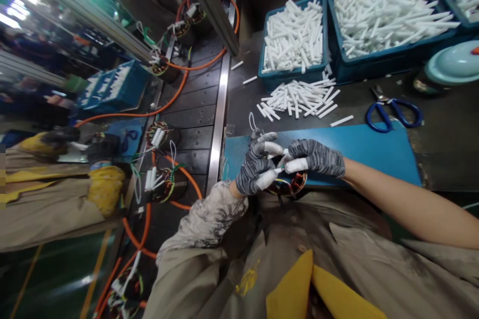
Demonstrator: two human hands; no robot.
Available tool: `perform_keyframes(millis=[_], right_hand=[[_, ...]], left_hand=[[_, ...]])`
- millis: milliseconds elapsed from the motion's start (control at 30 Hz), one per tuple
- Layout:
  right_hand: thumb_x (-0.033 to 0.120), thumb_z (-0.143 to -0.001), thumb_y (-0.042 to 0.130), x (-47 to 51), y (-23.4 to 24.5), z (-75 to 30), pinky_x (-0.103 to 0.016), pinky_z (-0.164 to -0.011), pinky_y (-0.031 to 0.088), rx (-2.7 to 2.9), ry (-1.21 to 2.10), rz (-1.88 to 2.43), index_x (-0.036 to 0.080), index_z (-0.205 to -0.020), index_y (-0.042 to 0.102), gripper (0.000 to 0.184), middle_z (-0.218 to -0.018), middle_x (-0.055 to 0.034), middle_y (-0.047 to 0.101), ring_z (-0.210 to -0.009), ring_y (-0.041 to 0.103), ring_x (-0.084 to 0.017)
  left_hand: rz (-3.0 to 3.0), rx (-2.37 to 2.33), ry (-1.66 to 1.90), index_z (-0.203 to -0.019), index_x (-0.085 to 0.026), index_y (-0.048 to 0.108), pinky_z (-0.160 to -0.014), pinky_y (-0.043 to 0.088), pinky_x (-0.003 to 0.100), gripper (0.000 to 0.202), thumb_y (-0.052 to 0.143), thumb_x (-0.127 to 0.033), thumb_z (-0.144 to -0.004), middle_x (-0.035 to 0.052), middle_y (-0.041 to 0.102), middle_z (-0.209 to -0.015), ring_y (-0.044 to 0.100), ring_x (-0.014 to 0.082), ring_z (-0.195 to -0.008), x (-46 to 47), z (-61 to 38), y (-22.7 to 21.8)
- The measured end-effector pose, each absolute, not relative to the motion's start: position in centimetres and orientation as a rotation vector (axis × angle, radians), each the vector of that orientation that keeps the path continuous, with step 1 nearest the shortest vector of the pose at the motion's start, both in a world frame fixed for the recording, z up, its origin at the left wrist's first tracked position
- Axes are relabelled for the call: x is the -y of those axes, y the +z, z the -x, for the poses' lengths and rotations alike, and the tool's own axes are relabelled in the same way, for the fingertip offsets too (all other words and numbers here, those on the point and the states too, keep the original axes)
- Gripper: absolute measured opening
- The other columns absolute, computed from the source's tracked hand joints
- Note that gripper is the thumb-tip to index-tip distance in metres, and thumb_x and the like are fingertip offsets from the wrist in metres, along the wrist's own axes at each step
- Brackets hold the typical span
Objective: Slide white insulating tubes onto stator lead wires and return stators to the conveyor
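My left hand (254, 167) and my right hand (316, 157), both in grey striped gloves with white-taped fingertips, meet over a round motor stator (290, 184) with copper windings at the near edge of a blue mat (366, 147). Both hands pinch a white sleeve (279, 150) on the stator's wire leads. A white wire loop (251, 122) sticks up just behind my left hand. The stator is mostly hidden under my fingers.
A loose pile of white sleeves (299, 97) lies behind the mat. Two blue bins (279, 77) (389, 57) hold many more. Blue-handled scissors (394, 112) lie at right. A conveyor (190, 114) at left carries stators with wires. Another person (48, 194) works across it.
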State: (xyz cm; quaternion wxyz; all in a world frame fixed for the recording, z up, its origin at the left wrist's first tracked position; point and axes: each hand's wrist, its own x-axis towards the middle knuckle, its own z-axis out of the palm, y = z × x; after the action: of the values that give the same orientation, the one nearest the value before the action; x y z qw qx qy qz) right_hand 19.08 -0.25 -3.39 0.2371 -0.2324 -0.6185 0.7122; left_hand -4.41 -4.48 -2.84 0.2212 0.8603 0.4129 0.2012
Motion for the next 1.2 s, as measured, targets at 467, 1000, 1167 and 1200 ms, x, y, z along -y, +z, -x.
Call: perform_keyframes(millis=[467, 1000, 1167, 1200], right_hand=[[0.053, -0.096, 0.059, 0.4, -3.1, -19.5, -0.039, -0.083, 0.046, 2.437, 1.093, 0.654, 0.024, -0.087, 0.083, 0.039, -0.078, -0.0066, 0.075, -0.080, 0.062, -0.022], [0.051, -0.083, 0.074, 1.4, -6.3, -22.1, -0.040, -0.083, 0.054, 1.668, 1.577, 0.825, 0.021, -0.090, 0.063, 0.033, -0.089, -0.0028, 0.068, -0.085, 0.062, -0.021], [0.055, -0.085, 0.072, 2.5, -5.9, -22.7, -0.040, -0.083, 0.055, 1.559, 1.518, 0.971, 0.022, -0.094, 0.063, 0.035, -0.091, -0.0030, 0.069, -0.087, 0.064, -0.021], [0.053, -0.085, 0.073, 3.0, -5.7, -23.1, -0.039, -0.083, 0.055, 1.571, 1.483, 0.999, 0.023, -0.094, 0.063, 0.033, -0.091, -0.0032, 0.069, -0.087, 0.065, -0.022]], left_hand=[[-2.524, -1.082, -0.029, -0.126, -0.032, 0.073, -0.123, 0.024, 0.066, 0.038, 0.066, -0.049, -0.093, 0.0088, 0.050, -0.157, 0.033, 0.0396, -0.153, 3.2, 3.9, -0.3], [-2.612, -1.194, 0.053, -0.140, -0.025, 0.063, -0.124, 0.021, 0.069, 0.059, 0.067, -0.057, -0.091, 0.0118, 0.037, -0.166, 0.027, 0.0404, -0.156, 2.3, -2.0, -0.8], [-2.456, -1.229, 0.205, -0.113, -0.022, 0.077, -0.126, 0.026, 0.059, 0.040, 0.052, -0.051, -0.101, 0.0095, 0.041, -0.165, 0.038, 0.0335, -0.152, 2.3, -1.6, -0.2], [-2.410, -1.243, 0.281, -0.113, -0.021, 0.077, -0.126, 0.030, 0.054, 0.044, 0.047, -0.052, -0.103, 0.0100, 0.042, -0.164, 0.038, 0.0317, -0.152, 2.9, -0.7, 0.0]])
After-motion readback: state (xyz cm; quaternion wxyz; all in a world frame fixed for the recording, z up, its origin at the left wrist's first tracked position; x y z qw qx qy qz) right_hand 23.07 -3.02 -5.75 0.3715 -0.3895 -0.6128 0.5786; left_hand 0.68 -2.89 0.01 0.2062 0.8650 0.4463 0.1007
